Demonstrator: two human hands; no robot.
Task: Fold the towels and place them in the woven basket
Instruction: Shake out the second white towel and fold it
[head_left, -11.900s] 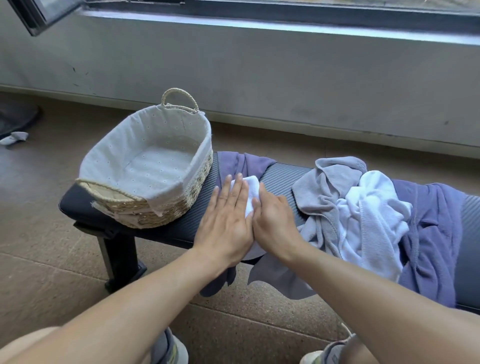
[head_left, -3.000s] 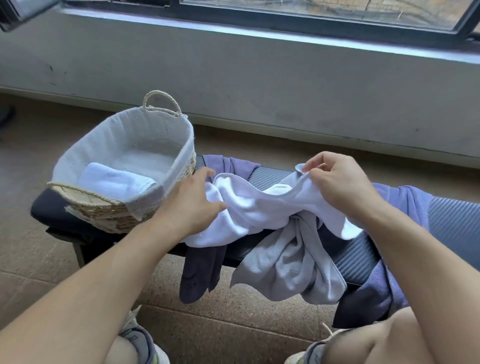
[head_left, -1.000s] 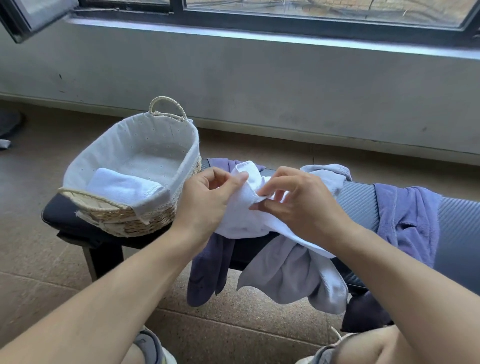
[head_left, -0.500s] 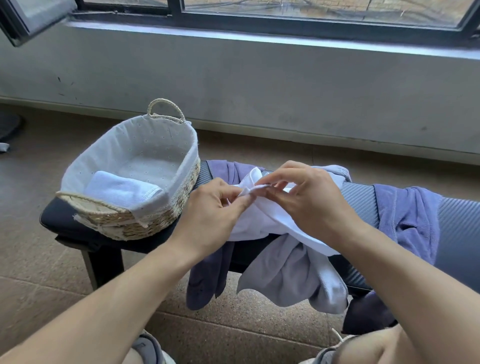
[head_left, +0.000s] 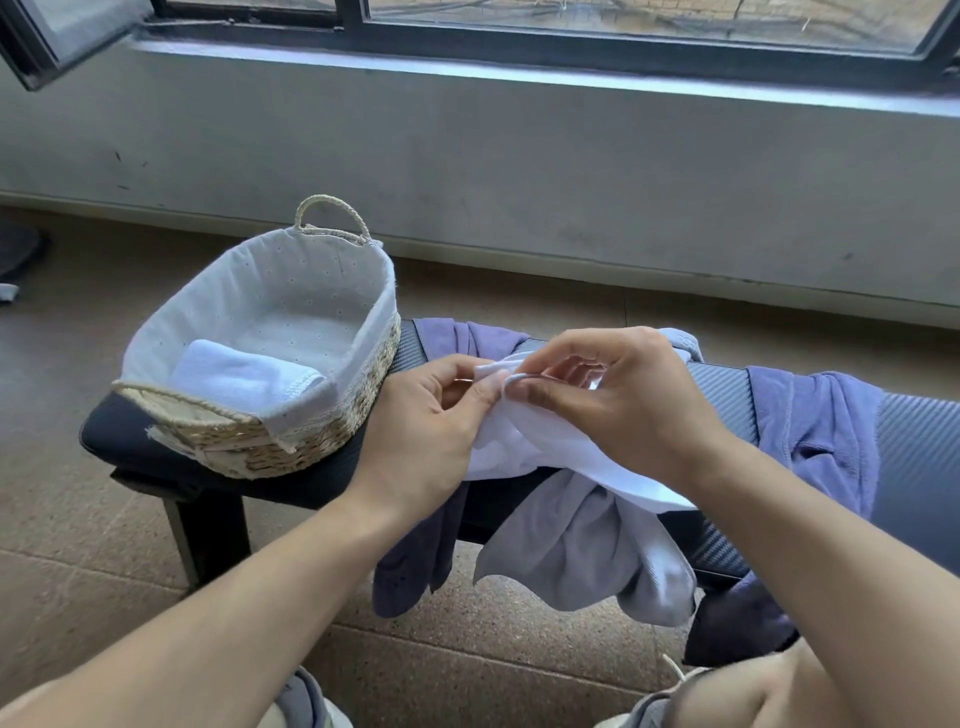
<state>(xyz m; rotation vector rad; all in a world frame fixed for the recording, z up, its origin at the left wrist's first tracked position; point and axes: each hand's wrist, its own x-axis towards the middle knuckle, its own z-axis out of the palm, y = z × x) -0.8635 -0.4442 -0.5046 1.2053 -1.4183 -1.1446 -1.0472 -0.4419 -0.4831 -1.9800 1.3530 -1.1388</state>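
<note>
A white towel (head_left: 524, 447) lies bunched on the dark bench (head_left: 727, 384) in front of me. My left hand (head_left: 426, 421) and my right hand (head_left: 618, 400) meet above it, each pinching the towel's edge near one corner. The woven basket (head_left: 311, 441) with a white cloth lining stands at the bench's left end. One folded white towel (head_left: 244, 379) lies inside it at the near side. A light grey towel (head_left: 576, 551) hangs off the bench's front edge under the white one. A dark purple towel (head_left: 415, 551) hangs beside it.
Another purple towel (head_left: 826, 431) is draped over the bench to the right. A grey wall with a window sill (head_left: 519, 67) runs behind. The tiled floor (head_left: 78, 519) spreads below, and my shoes show at the bottom edge.
Over the last second my hands have worked along the white towel's edge and drawn close together at a corner. The basket and other towels have stayed put.
</note>
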